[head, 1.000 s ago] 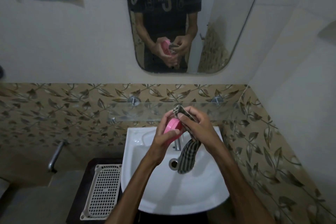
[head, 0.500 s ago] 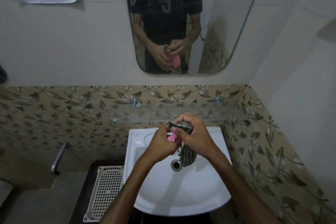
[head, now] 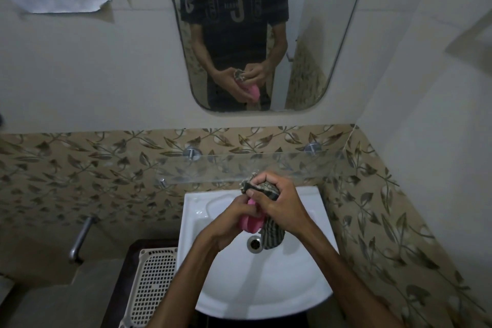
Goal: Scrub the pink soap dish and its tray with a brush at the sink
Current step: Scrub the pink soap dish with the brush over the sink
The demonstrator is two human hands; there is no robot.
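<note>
In the head view, the mirror [head: 266, 34] above the sink [head: 292, 282] reflected a dark shirt with large mirrored letters, "G" and "S" readable. Over the sink's drain [head: 254, 243], the left hand [head: 234, 224] gripped the pink soap dish [head: 251, 222], fingers curled round it. The right hand [head: 279, 205] clenched a checked cloth [head: 271, 237] against the dish.

2 hands [head: 237, 224], 1 pink dish [head: 251, 222], 1 cloth [head: 271, 237], 1 sink [head: 279, 287], 1 mirror [head: 266, 34].
</note>
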